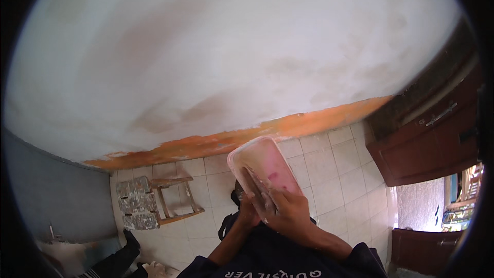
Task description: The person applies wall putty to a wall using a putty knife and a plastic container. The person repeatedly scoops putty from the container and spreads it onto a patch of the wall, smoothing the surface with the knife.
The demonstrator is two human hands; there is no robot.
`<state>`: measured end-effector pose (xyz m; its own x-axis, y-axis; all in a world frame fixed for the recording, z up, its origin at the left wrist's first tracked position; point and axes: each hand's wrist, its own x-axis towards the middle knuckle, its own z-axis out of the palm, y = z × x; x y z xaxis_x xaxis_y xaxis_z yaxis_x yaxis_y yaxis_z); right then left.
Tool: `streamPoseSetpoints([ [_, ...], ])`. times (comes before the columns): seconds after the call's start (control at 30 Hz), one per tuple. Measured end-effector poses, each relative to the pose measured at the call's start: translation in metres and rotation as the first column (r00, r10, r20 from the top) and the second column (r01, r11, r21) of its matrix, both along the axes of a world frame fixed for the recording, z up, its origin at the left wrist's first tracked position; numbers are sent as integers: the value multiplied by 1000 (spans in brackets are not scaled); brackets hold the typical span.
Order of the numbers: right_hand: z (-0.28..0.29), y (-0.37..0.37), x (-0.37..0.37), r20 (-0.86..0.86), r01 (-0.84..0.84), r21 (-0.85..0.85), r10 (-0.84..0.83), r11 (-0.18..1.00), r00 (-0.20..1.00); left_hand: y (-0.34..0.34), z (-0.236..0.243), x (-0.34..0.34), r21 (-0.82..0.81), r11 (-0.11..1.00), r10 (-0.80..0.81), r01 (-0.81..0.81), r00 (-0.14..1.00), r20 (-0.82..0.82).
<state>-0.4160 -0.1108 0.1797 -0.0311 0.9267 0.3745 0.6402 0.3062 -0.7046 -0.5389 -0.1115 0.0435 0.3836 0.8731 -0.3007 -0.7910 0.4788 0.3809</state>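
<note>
In front of my body a shallow pink plastic tub (287,169) is held tilted, its far end close to the foot of the wall. Pale and brownish smears coat its inside, and a long brownish shape (256,185) lies along its left part; whether that is a blade or paste I cannot tell. My left hand (249,212) is closed on the tub's near left side, its fingers partly hidden. My right hand (289,210) is closed over the near end, fingers reaching inside the tub. What those fingers grip is mostly covered.
Ahead rises a white, patchily coated wall (216,62) with a bare orange strip (319,118) along its foot. A paint-splattered wooden step stool (139,203) lies on the tiled floor (329,175) at left. Brown wooden doors (432,144) flank a bright opening at right. Dark striped cloth (110,262) is lower left.
</note>
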Motion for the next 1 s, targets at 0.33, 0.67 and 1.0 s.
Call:
streamPoseSetpoints([
  [0.33, 18, -11, 11, 8, -31, -52, 31, 998, 999, -3, 8, 7, 79, 997, -22, 20, 999, 31],
  [0.67, 22, -10, 14, 21, 35, -50, -34, 998, 999, -7, 17, 6, 129, 992, 11, -13, 1000, 16],
  [1.0, 34, -12, 20, 2, 49, -126, -49, 991, 999, -10, 16, 6, 154, 988, 20, -16, 1000, -19],
])
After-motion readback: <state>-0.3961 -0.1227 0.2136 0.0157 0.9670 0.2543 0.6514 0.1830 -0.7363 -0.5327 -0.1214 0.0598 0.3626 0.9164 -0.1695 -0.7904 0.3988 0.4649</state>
